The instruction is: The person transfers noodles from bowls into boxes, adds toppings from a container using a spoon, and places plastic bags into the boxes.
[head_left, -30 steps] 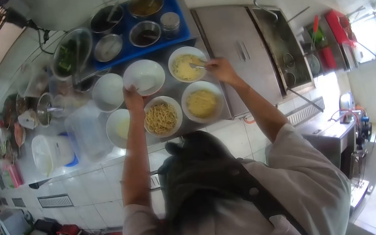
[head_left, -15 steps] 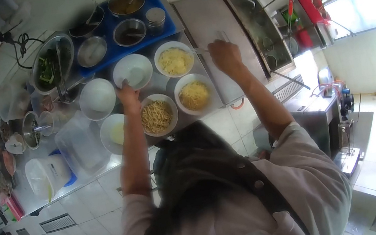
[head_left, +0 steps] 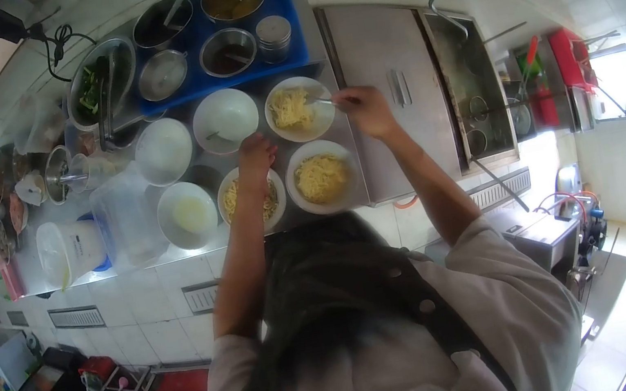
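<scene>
My right hand is closed around the handle of a slim metal utensil; the shape of its end is hidden among the noodles. That end reaches into the upper right noodle bowl, where pale yellow noodles are piled up. My left hand hovers between the bowls, its fingers loosely bent and apart, near the rim of a white bowl with a small spoon in it. Below my left hand, my forearm partly covers a bowl of browner noodles. Another noodle bowl stands nearer my body.
Two more white bowls stand left, one empty-looking, one with pale liquid. Behind them a blue tray carries sauce pots and a lidded jar. To the right are a steel cover and a cooker with baskets.
My left hand has moved away from the spoon in the white bowl, toward the right. My right hand has brought the utensil into the noodles, which now look gathered up. The camera view has turned slightly.
</scene>
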The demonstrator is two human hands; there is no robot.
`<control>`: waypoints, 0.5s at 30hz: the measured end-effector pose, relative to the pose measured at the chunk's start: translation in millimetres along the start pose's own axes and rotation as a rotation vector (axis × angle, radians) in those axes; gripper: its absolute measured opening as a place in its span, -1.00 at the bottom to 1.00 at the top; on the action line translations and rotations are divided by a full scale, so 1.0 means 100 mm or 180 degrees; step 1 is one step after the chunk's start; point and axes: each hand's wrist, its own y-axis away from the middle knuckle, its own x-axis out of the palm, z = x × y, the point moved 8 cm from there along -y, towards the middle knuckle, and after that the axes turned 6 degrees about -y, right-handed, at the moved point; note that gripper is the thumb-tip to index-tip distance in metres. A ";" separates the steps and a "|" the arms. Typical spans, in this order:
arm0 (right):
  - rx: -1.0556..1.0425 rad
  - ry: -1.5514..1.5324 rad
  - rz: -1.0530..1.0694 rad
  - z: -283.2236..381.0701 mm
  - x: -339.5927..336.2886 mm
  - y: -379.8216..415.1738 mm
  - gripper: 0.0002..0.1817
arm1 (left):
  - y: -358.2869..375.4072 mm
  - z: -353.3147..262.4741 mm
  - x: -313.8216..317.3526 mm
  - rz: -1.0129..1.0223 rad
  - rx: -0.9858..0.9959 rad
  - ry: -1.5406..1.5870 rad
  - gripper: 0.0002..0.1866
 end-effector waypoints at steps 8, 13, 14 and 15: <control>-0.0050 -0.0005 0.0288 0.52 -0.37 -0.25 -0.83 | 0.03 -0.32 0.61 0.0712 -0.1171 0.0215 -0.57; -0.0644 0.2861 0.0731 0.08 -0.19 -0.31 -0.82 | 0.05 -0.34 0.67 0.0552 -0.0829 0.0161 -0.56; -0.0294 0.2497 0.0699 -0.01 -0.19 -0.33 -0.80 | -0.01 -0.30 0.63 0.0379 -0.0727 0.0174 -0.56; 0.0060 0.2128 0.0676 -0.06 -0.19 -0.35 -0.78 | -0.08 -0.24 0.64 0.0328 -0.0726 0.0203 -0.56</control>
